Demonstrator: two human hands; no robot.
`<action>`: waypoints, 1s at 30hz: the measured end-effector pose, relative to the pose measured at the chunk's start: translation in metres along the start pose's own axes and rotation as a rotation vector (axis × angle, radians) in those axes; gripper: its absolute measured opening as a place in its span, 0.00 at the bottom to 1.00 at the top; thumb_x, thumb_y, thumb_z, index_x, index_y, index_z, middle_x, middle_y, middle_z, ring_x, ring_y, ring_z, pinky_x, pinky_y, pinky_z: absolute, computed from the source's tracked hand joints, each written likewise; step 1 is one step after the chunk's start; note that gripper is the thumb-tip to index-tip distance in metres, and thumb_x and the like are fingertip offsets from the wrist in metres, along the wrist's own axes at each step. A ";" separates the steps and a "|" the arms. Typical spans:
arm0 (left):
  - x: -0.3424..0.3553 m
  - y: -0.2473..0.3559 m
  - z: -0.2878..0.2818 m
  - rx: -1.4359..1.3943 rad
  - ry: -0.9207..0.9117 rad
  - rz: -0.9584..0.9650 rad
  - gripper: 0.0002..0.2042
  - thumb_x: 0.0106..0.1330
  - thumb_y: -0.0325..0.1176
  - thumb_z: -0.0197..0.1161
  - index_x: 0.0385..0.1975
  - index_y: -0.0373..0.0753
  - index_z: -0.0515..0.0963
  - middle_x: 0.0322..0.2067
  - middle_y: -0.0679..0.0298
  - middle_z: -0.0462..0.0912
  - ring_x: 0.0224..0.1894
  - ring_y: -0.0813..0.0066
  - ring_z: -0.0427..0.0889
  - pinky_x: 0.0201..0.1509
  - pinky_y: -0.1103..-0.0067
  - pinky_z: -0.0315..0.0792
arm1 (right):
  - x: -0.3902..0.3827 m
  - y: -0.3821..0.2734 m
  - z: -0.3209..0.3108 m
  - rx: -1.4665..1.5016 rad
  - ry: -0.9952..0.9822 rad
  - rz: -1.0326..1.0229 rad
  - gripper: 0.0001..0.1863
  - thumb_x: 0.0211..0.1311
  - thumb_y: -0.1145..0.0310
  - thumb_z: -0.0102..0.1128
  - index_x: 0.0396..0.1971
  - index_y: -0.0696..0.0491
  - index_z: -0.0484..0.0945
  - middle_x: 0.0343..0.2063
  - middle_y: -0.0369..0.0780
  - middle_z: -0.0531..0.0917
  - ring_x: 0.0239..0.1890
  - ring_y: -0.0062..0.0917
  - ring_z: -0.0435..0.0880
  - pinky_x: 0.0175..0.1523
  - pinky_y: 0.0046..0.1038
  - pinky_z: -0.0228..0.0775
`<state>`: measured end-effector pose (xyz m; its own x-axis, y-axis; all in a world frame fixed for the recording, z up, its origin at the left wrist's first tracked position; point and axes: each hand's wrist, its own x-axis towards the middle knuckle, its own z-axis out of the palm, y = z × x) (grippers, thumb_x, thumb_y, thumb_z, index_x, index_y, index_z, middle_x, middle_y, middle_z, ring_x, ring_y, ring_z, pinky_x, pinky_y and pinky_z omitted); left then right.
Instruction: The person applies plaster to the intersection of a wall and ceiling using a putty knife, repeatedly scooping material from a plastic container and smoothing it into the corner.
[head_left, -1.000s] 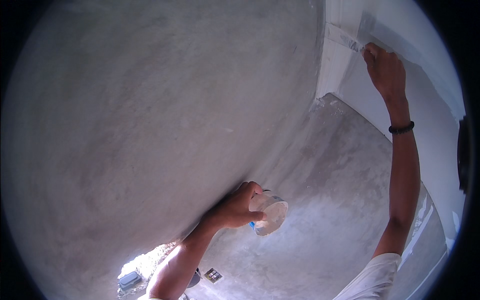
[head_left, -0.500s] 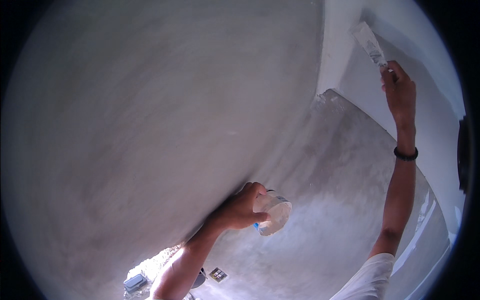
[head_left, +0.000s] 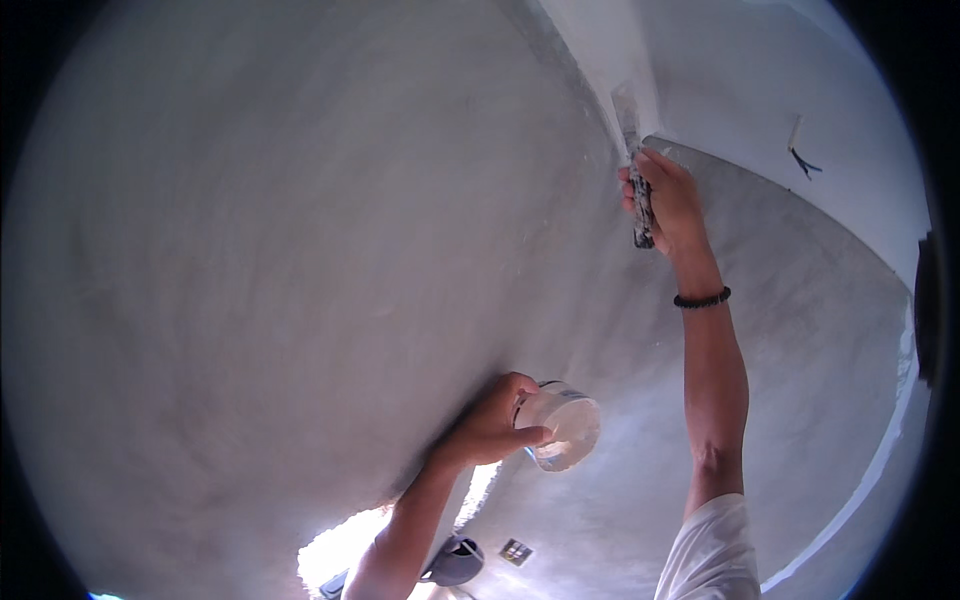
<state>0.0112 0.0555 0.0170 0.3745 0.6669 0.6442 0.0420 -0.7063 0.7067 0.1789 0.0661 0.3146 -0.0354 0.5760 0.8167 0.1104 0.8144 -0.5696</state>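
Observation:
My left hand point(head_left: 488, 425) is closed around a small round plastic tub point(head_left: 575, 432), its mouth tilted toward me and pale paste smeared inside. The back of that hand is close to the grey plastered wall point(head_left: 300, 250); whether it touches cannot be told. Higher up, my right hand point(head_left: 670, 200) grips the dark, paste-stained handle of a putty knife point(head_left: 641, 215). Its blade points up along the pale strip point(head_left: 600, 50) at the corner where the surfaces meet. The blade looks flat against that strip. A black beaded bracelet point(head_left: 703, 299) circles my right wrist.
Loose wires point(head_left: 804, 162) poke out of the pale surface at upper right. Low down are a square wall box point(head_left: 516, 552), a dark round object point(head_left: 458, 562) and a bright opening point(head_left: 345, 545). A white band point(head_left: 860, 505) curves along the right side.
My right hand has moved left and down with the putty knife, from the pale surface to the corner. The view has shifted, bringing the wires into sight. My left hand still holds the tub.

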 end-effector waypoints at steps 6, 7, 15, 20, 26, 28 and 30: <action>-0.002 0.010 0.002 -0.021 0.006 -0.117 0.32 0.52 0.38 0.74 0.53 0.32 0.65 0.48 0.54 0.72 0.47 0.67 0.74 0.51 0.72 0.70 | 0.009 0.006 0.019 0.341 0.025 0.021 0.16 0.68 0.71 0.49 0.50 0.65 0.70 0.30 0.43 0.77 0.25 0.21 0.76 0.30 0.27 0.78; -0.001 0.011 0.004 -0.012 0.011 -0.115 0.32 0.52 0.39 0.74 0.53 0.33 0.65 0.48 0.55 0.72 0.46 0.67 0.73 0.51 0.72 0.70 | 0.013 0.008 0.021 0.376 0.035 0.023 0.16 0.68 0.71 0.49 0.50 0.65 0.70 0.30 0.44 0.77 0.25 0.22 0.76 0.30 0.28 0.78; 0.001 0.001 0.006 -0.016 -0.035 -0.167 0.34 0.52 0.38 0.73 0.56 0.37 0.62 0.53 0.59 0.67 0.52 0.67 0.71 0.49 0.71 0.74 | 0.016 0.004 0.052 0.543 0.033 0.021 0.15 0.68 0.72 0.48 0.48 0.67 0.69 0.32 0.46 0.77 0.28 0.27 0.78 0.34 0.33 0.83; 0.002 0.002 0.007 -0.010 -0.024 -0.175 0.34 0.52 0.38 0.73 0.56 0.38 0.62 0.53 0.59 0.67 0.52 0.67 0.71 0.50 0.70 0.73 | 0.004 -0.013 0.071 0.562 0.020 -0.008 0.14 0.68 0.72 0.48 0.47 0.68 0.70 0.32 0.47 0.77 0.28 0.28 0.80 0.33 0.32 0.83; 0.004 0.008 0.008 -0.025 -0.020 -0.183 0.34 0.52 0.39 0.73 0.56 0.37 0.62 0.53 0.59 0.67 0.52 0.67 0.70 0.50 0.70 0.72 | -0.014 -0.034 0.086 0.526 -0.027 -0.090 0.14 0.67 0.70 0.50 0.43 0.68 0.73 0.29 0.45 0.78 0.27 0.27 0.80 0.30 0.29 0.82; 0.005 0.010 0.009 -0.030 -0.005 -0.170 0.34 0.52 0.40 0.73 0.55 0.36 0.63 0.52 0.59 0.68 0.49 0.67 0.70 0.50 0.71 0.71 | -0.018 -0.041 0.090 0.527 -0.062 -0.096 0.16 0.68 0.69 0.51 0.45 0.67 0.72 0.33 0.47 0.79 0.30 0.27 0.80 0.33 0.29 0.81; 0.004 0.012 0.009 -0.036 0.023 -0.139 0.33 0.50 0.41 0.73 0.53 0.35 0.64 0.48 0.58 0.71 0.44 0.68 0.71 0.51 0.73 0.69 | -0.025 -0.046 0.089 0.516 -0.092 -0.109 0.16 0.69 0.68 0.51 0.46 0.67 0.71 0.34 0.48 0.79 0.31 0.27 0.80 0.34 0.29 0.81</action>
<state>0.0217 0.0475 0.0259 0.3457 0.7633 0.5457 0.0588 -0.5980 0.7993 0.0861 0.0211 0.3123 -0.1088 0.4711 0.8754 -0.4008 0.7850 -0.4723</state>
